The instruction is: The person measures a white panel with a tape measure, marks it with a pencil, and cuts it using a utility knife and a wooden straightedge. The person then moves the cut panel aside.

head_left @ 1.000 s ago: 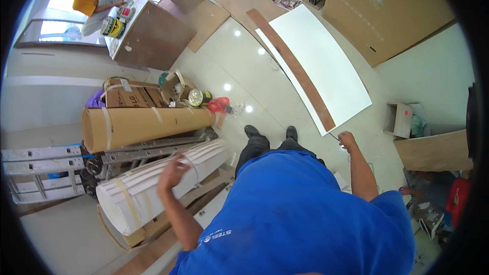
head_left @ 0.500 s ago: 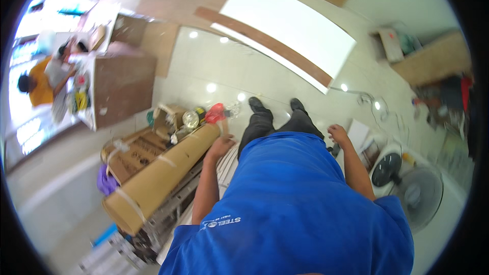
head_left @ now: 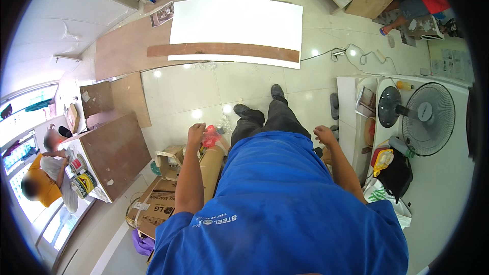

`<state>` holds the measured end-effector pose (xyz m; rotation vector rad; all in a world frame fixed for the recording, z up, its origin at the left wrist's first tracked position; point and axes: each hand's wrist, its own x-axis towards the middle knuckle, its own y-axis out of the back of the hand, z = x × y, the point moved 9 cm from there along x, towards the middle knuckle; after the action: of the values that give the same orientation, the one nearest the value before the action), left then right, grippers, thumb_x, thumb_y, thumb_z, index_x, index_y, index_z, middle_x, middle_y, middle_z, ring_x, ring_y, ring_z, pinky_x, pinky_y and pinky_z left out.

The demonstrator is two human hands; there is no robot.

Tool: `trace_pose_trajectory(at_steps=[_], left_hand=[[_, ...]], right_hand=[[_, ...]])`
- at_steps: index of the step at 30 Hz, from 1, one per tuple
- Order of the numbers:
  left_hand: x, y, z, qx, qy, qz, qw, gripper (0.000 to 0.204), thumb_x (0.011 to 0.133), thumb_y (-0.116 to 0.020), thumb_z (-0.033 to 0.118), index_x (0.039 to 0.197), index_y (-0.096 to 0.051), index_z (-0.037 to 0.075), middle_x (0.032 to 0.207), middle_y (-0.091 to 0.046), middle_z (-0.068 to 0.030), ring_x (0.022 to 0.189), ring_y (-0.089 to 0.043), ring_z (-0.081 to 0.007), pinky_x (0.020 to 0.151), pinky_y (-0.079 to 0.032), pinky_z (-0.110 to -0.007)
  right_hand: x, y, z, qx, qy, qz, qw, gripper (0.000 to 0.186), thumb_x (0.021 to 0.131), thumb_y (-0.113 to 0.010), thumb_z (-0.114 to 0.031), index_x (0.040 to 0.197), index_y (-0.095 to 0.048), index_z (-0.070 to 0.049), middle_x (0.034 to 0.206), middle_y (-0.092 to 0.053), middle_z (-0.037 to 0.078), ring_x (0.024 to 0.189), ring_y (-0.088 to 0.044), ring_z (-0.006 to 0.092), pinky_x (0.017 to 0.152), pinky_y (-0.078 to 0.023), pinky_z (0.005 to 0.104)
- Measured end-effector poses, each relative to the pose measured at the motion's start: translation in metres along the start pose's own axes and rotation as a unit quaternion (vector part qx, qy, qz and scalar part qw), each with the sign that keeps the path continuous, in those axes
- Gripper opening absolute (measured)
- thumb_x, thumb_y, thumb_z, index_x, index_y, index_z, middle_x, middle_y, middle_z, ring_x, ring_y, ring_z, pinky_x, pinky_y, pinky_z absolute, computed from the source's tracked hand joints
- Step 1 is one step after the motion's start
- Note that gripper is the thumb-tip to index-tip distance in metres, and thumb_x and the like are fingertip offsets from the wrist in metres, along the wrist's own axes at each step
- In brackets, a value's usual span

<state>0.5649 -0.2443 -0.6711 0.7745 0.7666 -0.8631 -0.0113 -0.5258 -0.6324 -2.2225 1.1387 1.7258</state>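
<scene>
My left hand (head_left: 196,134) hangs in front of me on the left, its fingers loosely curled, with nothing visible in them. Nearest to it are a crumpled red plastic bag (head_left: 210,136) and a long cardboard roll (head_left: 210,169). On the other side, my right hand (head_left: 324,135) is held out beside my waist, empty, its fingers bent and slightly apart. Ahead on the floor lies a large white panel (head_left: 237,20), with a narrow brown board (head_left: 224,51) lying along its near edge. Neither hand touches the panel or the board.
A pedestal fan (head_left: 428,117) lies at right, near a black bag (head_left: 397,175). A cable (head_left: 356,56) runs across the floor. Cardboard boxes (head_left: 155,201) sit at left. Beyond them, people (head_left: 46,178) are beside a brown-sided counter (head_left: 119,155) holding paint cans (head_left: 83,183).
My view has turned, so the white panel now lies straighter across, ahead of me. My feet have stepped, the right one now farther forward. Both hands remain empty.
</scene>
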Motion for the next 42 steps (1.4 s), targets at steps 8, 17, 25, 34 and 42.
trace_pose_trajectory(at_steps=[8,17,25,34,42], left_hand=[[-0.006,-0.077,0.098,0.076,-0.041,-0.066,0.994,0.039,0.098,-0.064,0.033,0.118,-0.067,-0.001,0.099,-0.072,-0.011,0.077,-0.069,-0.0178,0.064,-0.053,-0.031],[-0.052,-0.094,0.071,0.099,-0.037,-0.003,0.994,0.032,0.097,-0.065,0.028,0.107,-0.071,-0.002,0.086,-0.072,-0.0089,0.068,-0.066,-0.0161,0.061,-0.054,-0.031],[-0.092,-0.149,0.056,0.029,0.042,0.023,0.998,0.034,0.096,-0.068,0.032,0.102,-0.071,-0.002,0.08,-0.07,-0.0084,0.061,-0.066,-0.0179,0.058,-0.054,-0.032],[-0.071,-0.173,0.083,0.084,-0.01,-0.013,0.996,0.044,0.097,-0.065,0.039,0.105,-0.073,-0.003,0.086,-0.073,-0.0139,0.067,-0.072,-0.0224,0.061,-0.057,-0.036],[-0.005,-0.177,0.137,0.262,-0.051,-0.116,0.957,0.059,0.096,-0.061,0.054,0.105,-0.073,-0.003,0.097,-0.075,-0.0173,0.079,-0.073,-0.0278,0.067,-0.058,-0.042]], right_hand=[[0.015,-0.017,0.042,0.042,-0.042,-0.069,0.996,0.03,0.096,-0.068,-0.028,0.114,-0.067,-0.003,0.091,-0.069,0.008,0.074,-0.066,0.0183,0.056,-0.05,0.0317],[0.111,0.063,-0.043,0.03,0.031,-0.088,0.995,0.035,0.094,-0.067,-0.03,0.119,-0.066,-0.006,0.098,-0.07,0.006,0.074,-0.066,0.0166,0.058,-0.05,0.0312],[0.164,0.156,-0.121,0.087,0.052,-0.08,0.992,0.035,0.095,-0.066,-0.032,0.123,-0.063,-0.011,0.108,-0.067,0.002,0.089,-0.065,0.017,0.07,-0.051,0.0334],[0.113,0.059,-0.225,-0.053,0.127,-0.341,0.93,0.072,0.094,-0.067,-0.05,0.152,-0.047,-0.012,0.134,-0.061,0.006,0.114,-0.06,0.0223,0.093,-0.05,0.0435],[0.11,-0.03,-0.227,-0.345,0.181,-0.321,0.863,0.066,0.101,-0.061,-0.041,0.149,-0.049,0.001,0.154,-0.048,0.023,0.144,-0.044,0.032,0.119,-0.033,0.0405]])
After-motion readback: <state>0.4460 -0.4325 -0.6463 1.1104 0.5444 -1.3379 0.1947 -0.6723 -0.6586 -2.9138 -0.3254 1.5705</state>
